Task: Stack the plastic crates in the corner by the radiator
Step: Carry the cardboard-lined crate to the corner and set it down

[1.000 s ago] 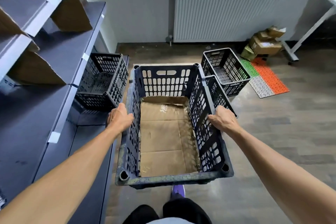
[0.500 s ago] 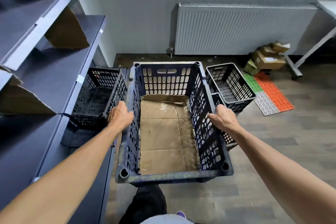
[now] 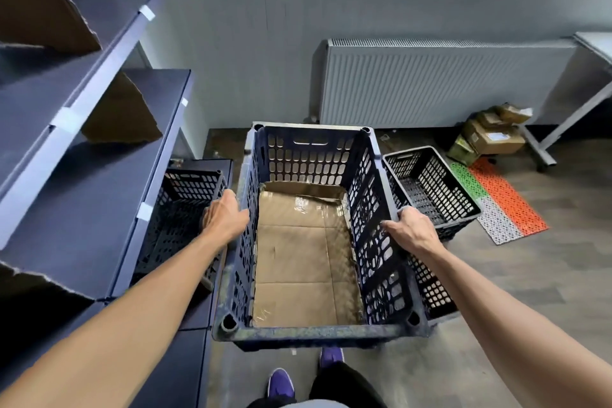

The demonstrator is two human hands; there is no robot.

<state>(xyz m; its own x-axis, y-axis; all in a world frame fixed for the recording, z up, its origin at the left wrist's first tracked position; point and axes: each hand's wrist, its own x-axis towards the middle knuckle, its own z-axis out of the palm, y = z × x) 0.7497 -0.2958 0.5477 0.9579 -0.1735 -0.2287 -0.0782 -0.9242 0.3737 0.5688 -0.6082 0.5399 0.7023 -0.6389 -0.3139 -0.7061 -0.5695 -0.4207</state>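
I hold a large dark blue plastic crate in front of me, off the floor, with a cardboard sheet lying on its bottom. My left hand grips its left long rim, my right hand grips the right rim. A smaller black crate stands on the floor to the right, and part of another black crate shows below my right forearm. A third black crate sits on the low shelf at my left. The white radiator hangs on the far wall.
Dark blue shelving with torn cardboard pieces lines the left side. Small cardboard boxes and an orange, green and grey mat lie at the right by a grey table leg. My purple shoes show below.
My view has tilted up and I have stepped closer to the wall, carrying the crate; the radiator and floor crates sit lower in view. Both hands keep the same grip.
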